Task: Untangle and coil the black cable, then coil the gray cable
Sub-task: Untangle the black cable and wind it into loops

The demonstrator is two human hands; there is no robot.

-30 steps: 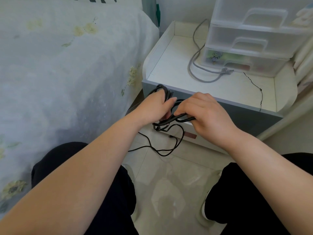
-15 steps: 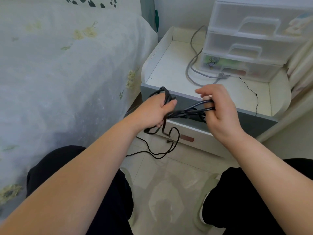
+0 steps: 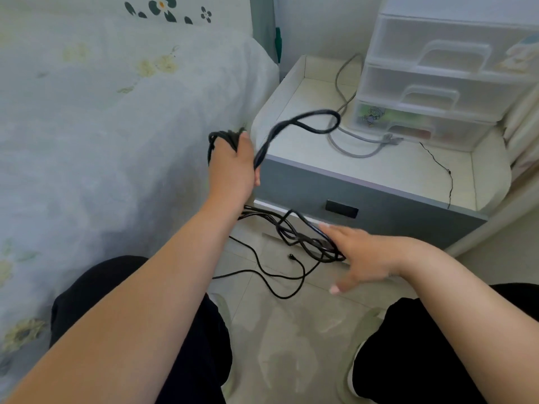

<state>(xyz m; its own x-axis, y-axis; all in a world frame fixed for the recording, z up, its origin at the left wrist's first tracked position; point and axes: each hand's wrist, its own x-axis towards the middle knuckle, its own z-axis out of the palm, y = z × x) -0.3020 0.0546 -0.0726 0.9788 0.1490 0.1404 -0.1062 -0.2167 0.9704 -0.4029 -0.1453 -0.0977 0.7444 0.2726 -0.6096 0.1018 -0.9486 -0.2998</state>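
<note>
At the bottom of the frame the person's two legs in black trousers are seen, with pale floor tiles between them. From there both bare forearms reach up toward the middle of the frame.

The right hand is a little right of the centre, low in front of the nightstand. Its fingers are spread and straight, and they hold nothing; the fingertips touch, or are just beside, a tangled bunch of the black cable. From this bunch thin loose strands hang down and lie in curves on the floor, and one small plug end is seen among them.

The left hand is higher, left of the centre, at the front left corner of the nightstand. Its fingers are curled around a bundle of the same black cable, and they grip it. From this hand one loop of the cable rises up and to the right, over the counter, which is the top of the nightstand.

On the counter, farther back, the gray cable lies in loose curves, uncoiled, just in front of a clear plastic drawer unit in the upper right. A thin black wire lies at the right side of the counter.

The left part of the frame is filled by a bed with a pale flowered cover.
</note>
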